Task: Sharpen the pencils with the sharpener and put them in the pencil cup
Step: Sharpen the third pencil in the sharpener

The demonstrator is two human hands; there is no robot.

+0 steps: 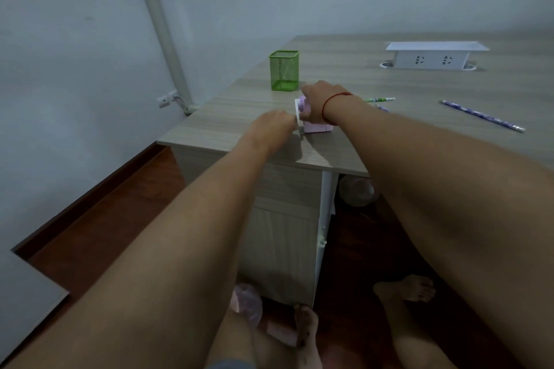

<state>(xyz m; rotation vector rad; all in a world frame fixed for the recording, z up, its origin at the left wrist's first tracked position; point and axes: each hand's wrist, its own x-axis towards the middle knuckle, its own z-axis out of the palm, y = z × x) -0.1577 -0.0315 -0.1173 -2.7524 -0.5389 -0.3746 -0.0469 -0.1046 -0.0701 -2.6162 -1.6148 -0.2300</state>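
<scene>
Dim, flat light with wide-angle stretch

The room is dim and bluish, without glare. Soft shadows fall under the hands onto the desk (389, 81), so light perhaps comes from above. Both forearms bulge hugely toward the lower edges. The picture is slightly soft and smeared throughout.

Green mesh cup (284, 70), pink sharpener (314, 126), blue patterned pencil (482, 116).

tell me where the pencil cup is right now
The green pencil cup stands upright near the desk's far left edge, just behind the pink sharpener that both hands are on.
</scene>
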